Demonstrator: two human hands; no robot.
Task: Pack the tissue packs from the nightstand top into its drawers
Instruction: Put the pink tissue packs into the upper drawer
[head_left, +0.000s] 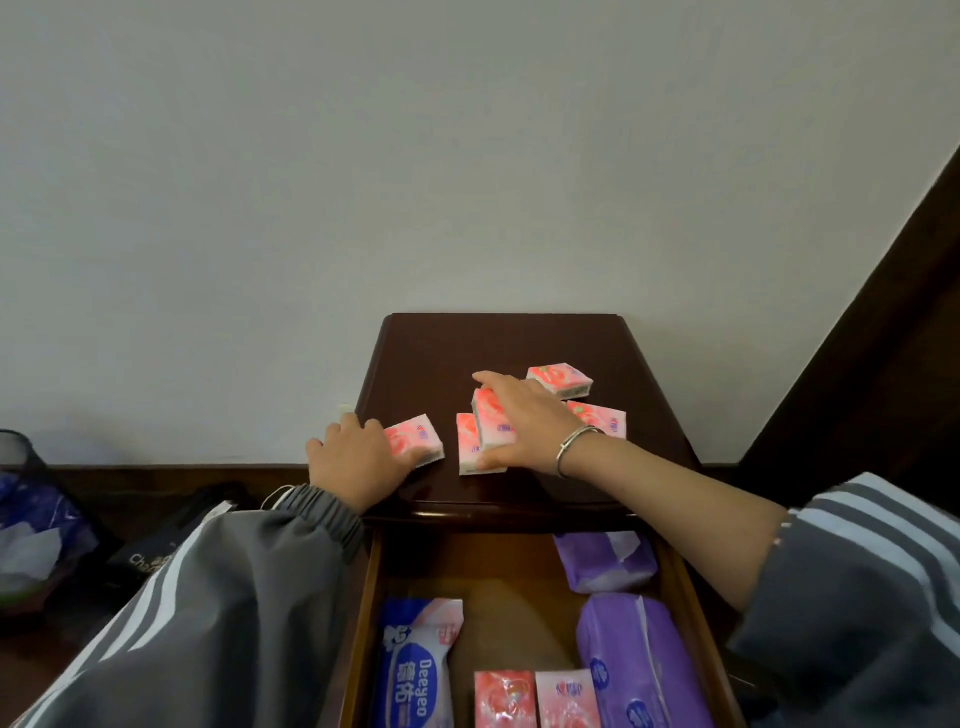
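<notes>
Now | L hand (358, 457): grips L-pack (420, 438) | R hand (525, 427): palm-dn, grips mid-pack (491, 425)

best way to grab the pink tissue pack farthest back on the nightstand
Probably from above: the farthest pink pack lies flat on the nightstand top, broad face up, side walls exposed, so pinch across two opposite side walls.

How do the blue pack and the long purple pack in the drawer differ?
The blue pack lies along the drawer's left side, the long purple pack along its right. The blue pack bears large white lettering; the long purple pack shows only small blue logos. Both lie flat.
</notes>
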